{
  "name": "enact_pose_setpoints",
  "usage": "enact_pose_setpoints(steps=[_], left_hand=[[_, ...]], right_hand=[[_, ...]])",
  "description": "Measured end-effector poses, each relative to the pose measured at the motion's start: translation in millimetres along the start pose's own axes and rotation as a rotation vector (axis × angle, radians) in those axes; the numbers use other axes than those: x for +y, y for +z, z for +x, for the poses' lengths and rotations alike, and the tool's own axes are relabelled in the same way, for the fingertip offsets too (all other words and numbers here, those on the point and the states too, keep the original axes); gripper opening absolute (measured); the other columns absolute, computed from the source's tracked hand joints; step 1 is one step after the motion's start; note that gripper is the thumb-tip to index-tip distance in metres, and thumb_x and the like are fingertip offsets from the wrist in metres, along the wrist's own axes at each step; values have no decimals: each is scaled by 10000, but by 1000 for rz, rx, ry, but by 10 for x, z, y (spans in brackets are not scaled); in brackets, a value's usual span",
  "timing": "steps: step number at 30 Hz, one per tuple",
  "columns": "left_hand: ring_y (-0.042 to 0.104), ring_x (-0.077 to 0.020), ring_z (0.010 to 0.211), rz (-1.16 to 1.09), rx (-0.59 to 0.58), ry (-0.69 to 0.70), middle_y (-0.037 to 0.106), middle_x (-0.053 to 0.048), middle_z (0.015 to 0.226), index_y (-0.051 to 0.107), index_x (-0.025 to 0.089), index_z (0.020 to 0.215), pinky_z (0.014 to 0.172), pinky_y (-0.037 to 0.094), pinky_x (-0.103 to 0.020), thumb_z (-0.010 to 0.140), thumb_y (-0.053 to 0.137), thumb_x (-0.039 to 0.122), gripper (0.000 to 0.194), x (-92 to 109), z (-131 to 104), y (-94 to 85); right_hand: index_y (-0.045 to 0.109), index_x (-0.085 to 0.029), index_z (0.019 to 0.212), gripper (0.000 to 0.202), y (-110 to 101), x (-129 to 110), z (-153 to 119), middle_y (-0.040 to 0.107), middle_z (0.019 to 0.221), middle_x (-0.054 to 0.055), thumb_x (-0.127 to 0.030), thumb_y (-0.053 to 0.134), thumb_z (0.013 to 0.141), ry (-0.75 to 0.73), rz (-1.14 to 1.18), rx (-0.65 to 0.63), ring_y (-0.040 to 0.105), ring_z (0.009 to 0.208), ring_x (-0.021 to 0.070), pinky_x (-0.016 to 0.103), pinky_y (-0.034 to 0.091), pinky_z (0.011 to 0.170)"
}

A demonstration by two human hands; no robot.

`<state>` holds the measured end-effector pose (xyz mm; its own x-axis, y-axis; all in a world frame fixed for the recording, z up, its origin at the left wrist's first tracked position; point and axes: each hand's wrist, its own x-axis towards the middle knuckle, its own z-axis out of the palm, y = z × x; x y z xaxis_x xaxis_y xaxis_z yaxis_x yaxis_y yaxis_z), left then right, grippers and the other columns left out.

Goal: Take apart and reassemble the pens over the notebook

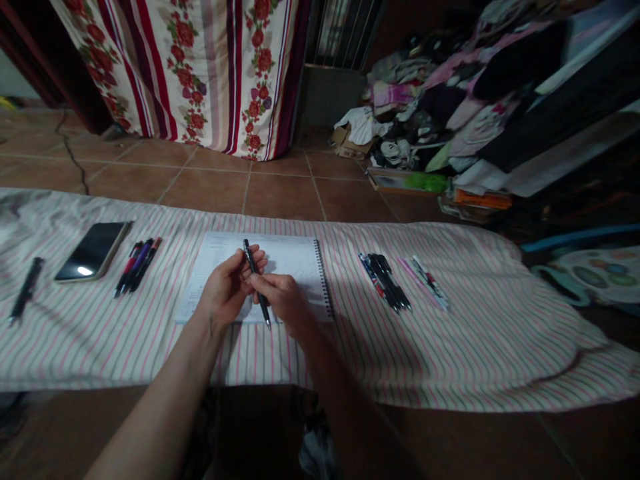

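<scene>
Left hand (226, 288): held black pen (263, 305)
Right hand (281, 295): pinched its middle
Notebook (299, 261): loosened pinch risked dropping pen here

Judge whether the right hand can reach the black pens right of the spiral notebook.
Probably yes: only the flat spiral notebook and striped cloth lie between the right hand and the black pens, though that hand is holding a black pen it may first have to release.
</scene>
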<state>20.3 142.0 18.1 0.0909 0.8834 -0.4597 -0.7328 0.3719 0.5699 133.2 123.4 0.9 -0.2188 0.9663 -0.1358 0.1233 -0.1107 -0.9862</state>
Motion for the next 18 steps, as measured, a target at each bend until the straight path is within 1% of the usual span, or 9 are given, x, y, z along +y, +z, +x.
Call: enact_pose_setpoints(steps=[3,7,11,15,18], left_hand=[[670,-126,684,-48,-29,15,709,-53,750,650,102,931,661,544,-220,921,408,160,249,12,-6,-9],[668,-116,663,-43,-27,29,706,-47,723,655,105,864,650,547,-209,917,420,136,243,31,-32,17],[683,-135,744,-49,-2,35,701,-41,696,648,118,763,674,547,-206,881,496,128,193,8,-12,2],[684,-168,814,-19,-18,44,712,-51,741,659,131,761,690,551,-231,796,625,139,50,-12,32,-48],[681,-166,819,-4,-19,63,711,-47,760,659,139,778,702,547,-240,798,628,160,43,-2,28,-58]], right_hand=[[565,-149,558,371,-5,-10,-16,507,521,-8,-417,492,804,30,31,-49,436,508,95,238,315,510],[591,-136,605,375,-1,-1,-24,502,532,-6,-424,478,816,14,46,-98,415,509,91,233,302,501],[565,-146,571,382,27,-4,-24,504,530,-9,-427,479,815,1,75,-97,412,503,89,236,312,505],[558,-160,565,356,44,-21,-24,525,541,-7,-425,496,795,41,110,-103,440,507,94,246,336,525],[560,-161,558,358,40,-42,-23,505,535,-14,-425,497,792,31,115,-92,406,497,86,245,307,509]])
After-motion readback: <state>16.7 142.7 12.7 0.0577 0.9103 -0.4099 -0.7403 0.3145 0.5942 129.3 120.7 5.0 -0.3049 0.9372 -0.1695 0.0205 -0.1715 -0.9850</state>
